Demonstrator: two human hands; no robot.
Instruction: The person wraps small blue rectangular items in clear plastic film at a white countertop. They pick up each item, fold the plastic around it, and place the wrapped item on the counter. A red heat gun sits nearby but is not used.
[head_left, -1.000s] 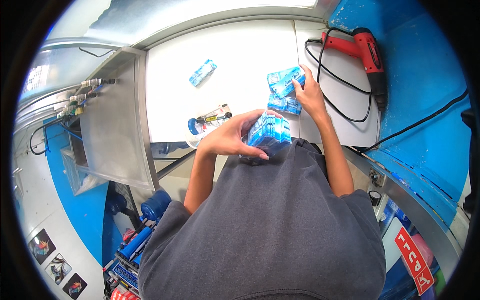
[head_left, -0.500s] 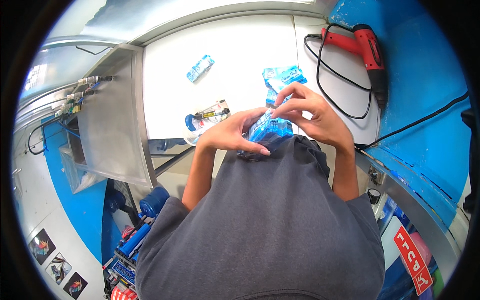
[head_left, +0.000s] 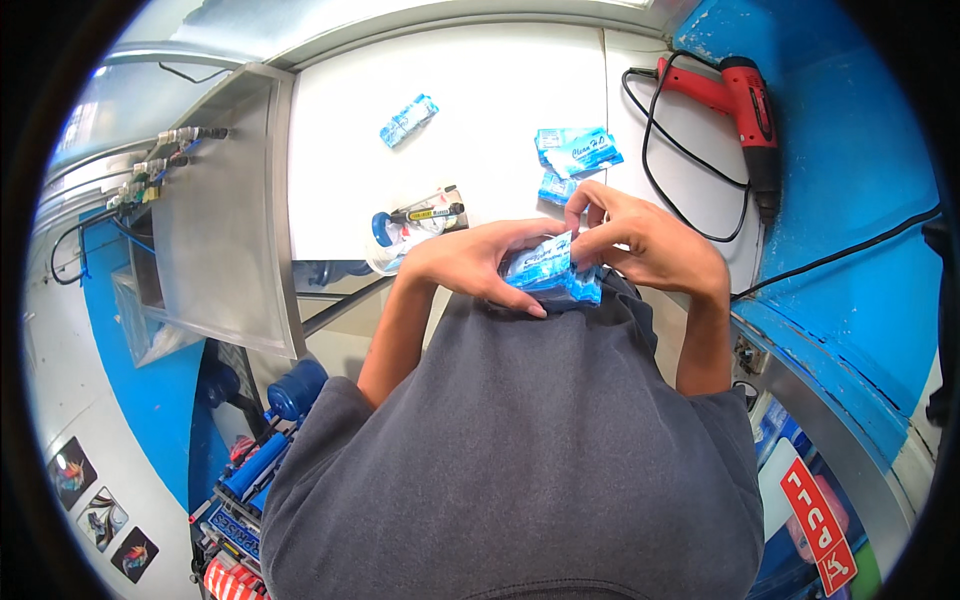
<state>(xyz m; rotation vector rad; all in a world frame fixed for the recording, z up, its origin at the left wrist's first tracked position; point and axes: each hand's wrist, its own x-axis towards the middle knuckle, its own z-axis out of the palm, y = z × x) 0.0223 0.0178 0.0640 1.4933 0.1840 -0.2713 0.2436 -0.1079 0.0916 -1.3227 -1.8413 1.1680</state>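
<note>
Close to my body, my left hand (head_left: pixel 478 262) is wrapped round a bundle of blue-and-white plastic sleeves (head_left: pixel 545 268). My right hand (head_left: pixel 645 235) pinches at the bundle's upper right edge, thumb and forefinger on one of the sleeves. The fingertips partly cover that edge. Just beyond the right hand, more blue-and-white sleeves (head_left: pixel 578 152) lie in a loose pile on the white table. Another small blue-and-white bundle (head_left: pixel 409 121) rests farther off to the left.
A white tub (head_left: pixel 385 262) holding a marker (head_left: pixel 428 213) and a blue round item stands left of my hands. At the far right lies a red and black heat gun (head_left: pixel 745 110) with a looped black cord. A metal panel (head_left: pixel 225 210) borders the table's left side.
My right fingers have come down and right along the bundle's edge, pinching a sleeve there. The bundle shows more of its printed face. The whole view has shifted slightly.
</note>
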